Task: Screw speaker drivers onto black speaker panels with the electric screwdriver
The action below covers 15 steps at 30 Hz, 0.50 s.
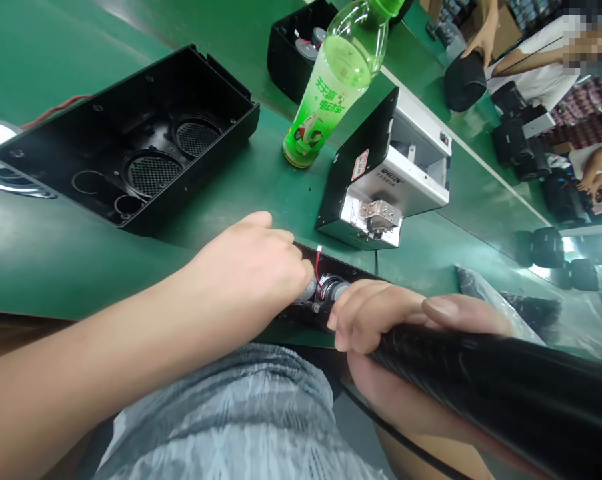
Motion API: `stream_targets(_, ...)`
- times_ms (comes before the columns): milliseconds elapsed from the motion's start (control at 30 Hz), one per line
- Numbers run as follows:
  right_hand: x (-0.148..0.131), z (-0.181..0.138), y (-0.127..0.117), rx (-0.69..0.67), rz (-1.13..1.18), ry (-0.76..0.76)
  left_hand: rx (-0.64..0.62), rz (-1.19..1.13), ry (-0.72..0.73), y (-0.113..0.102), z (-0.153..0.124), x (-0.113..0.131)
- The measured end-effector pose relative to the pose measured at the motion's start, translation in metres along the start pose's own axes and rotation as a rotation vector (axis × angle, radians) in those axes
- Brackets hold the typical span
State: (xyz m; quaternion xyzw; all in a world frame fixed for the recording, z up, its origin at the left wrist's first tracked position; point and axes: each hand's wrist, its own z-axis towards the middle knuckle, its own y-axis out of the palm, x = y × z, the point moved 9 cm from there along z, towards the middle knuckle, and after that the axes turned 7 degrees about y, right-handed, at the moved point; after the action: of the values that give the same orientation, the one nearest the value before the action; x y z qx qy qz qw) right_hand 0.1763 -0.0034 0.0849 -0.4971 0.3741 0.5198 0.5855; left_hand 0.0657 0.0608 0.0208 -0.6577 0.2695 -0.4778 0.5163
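My left hand (253, 263) is curled over a small black box (343, 270) at the near edge of the green table, its fingertips closed on a grey round part (307, 292) inside it. Red and white wires (319, 267) rise from the box. My right hand (395, 327) is wrapped around a thick black power screwdriver (505, 387), whose front end points down into the same box. A thin black cable (395, 433) trails below the tool.
A large open black speaker housing (135, 143) lies at the back left. A green drink bottle (338, 77) stands mid-table beside a white and black screw feeder (388, 180). Another black box (293, 47) sits further back. A clear plastic bag (521, 310) lies at right. Other people work at the far right.
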Motion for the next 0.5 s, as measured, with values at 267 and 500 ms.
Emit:
stream_targets(267, 0.001, 0.0, 0.007, -0.066, -0.014, 0.055, 0.026, -0.011, -0.005, 0.0, -0.002, 0.001)
stream_targets(500, 0.006, -0.012, 0.016, 0.146, 0.138, -0.181, 0.056, 0.007, -0.013, 0.0, -0.007, 0.002)
